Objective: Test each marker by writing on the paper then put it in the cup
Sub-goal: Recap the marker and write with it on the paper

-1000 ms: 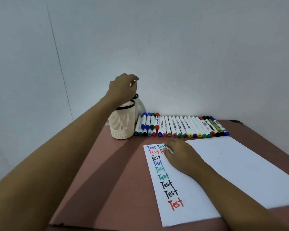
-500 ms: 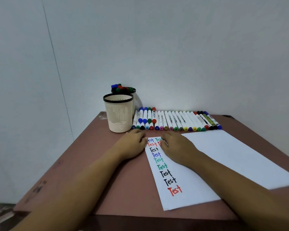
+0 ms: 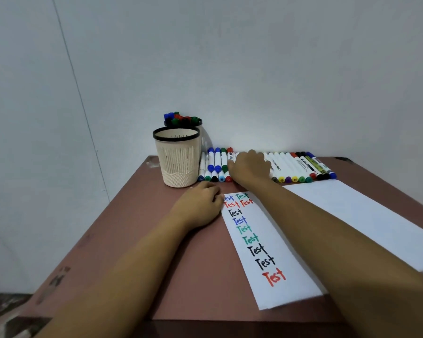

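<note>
Right hand [image 3: 250, 167] has moved from the paper [image 3: 296, 286] to the marker row [image 3: 291, 167] beside the cup [image 3: 177, 162]; its grip cannot be determined. Left hand [image 3: 200, 206], loosely curled and empty, rests on the paper corner. Pickup step: next, lift one marker clear.

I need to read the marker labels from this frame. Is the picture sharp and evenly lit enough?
Head view: soft, even light, no glare on the paper; handwritten words read clearly; print on the markers is too small and soft; the right hand covers part of that row; the wide lens slightly bends the wall seam.
</note>
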Action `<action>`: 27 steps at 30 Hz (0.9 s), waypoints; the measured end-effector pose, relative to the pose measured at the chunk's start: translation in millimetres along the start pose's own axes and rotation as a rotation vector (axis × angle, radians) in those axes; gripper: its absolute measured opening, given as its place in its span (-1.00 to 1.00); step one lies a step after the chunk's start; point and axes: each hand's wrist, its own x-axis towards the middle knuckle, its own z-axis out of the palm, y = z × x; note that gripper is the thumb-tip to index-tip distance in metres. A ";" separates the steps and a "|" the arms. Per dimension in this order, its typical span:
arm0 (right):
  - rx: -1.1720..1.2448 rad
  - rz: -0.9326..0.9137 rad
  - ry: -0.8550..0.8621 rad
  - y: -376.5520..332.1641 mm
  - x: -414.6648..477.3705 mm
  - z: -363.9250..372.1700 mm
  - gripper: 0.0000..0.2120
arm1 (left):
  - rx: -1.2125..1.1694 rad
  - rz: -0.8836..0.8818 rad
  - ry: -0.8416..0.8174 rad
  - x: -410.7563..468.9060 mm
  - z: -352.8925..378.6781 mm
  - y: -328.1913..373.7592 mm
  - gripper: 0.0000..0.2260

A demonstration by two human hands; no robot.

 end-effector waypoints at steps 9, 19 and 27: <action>0.124 0.064 0.034 -5.0 9.5 11.2 -0.77 | 0.016 0.005 -0.009 0.2 0.3 1.6 -0.62; 0.670 0.082 0.240 29.1 -7.9 -31.0 -0.82 | -0.057 -0.005 -0.005 -1.8 -3.8 3.2 -0.63; 1.079 0.144 0.077 63.3 -59.3 -56.1 -0.93 | -0.181 0.160 0.340 -3.4 -5.8 11.8 -0.56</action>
